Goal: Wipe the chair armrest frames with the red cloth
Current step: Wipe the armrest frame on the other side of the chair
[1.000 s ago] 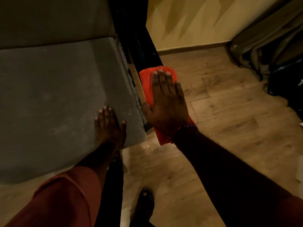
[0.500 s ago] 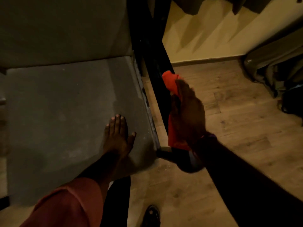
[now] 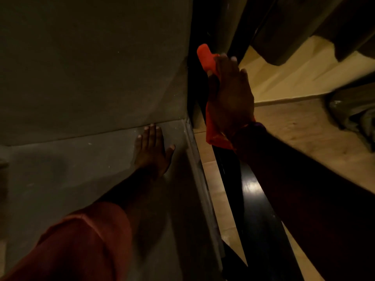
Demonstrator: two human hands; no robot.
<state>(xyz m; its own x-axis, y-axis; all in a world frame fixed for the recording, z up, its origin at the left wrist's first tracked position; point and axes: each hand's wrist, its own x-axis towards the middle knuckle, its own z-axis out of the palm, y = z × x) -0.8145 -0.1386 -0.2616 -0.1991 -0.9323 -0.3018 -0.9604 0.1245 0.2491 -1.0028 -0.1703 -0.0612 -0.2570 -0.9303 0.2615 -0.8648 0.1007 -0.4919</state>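
Note:
The chair's black glossy armrest frame point(image 3: 255, 216) runs from the lower right up toward the backrest. My right hand point(image 3: 231, 94) presses the red cloth point(image 3: 206, 57) against the far end of that frame, fingers wrapped over the cloth; red fabric also hangs out below my wrist. My left hand point(image 3: 153, 151) lies flat, fingers apart, on the grey seat cushion point(image 3: 60, 179) close to the grey backrest point(image 3: 91, 67), holding nothing.
A wooden floor point(image 3: 300, 130) lies to the right of the chair, with a pale wall point(image 3: 284, 78) behind. Dark curtains point(image 3: 316, 27) hang at the upper right and a bunched fabric heap point(image 3: 353, 110) sits on the floor at the right edge.
My right hand has slid the red cloth along the armrest frame toward the backrest. My left hand has shifted back across the seat to the backrest seam. The view has moved closer.

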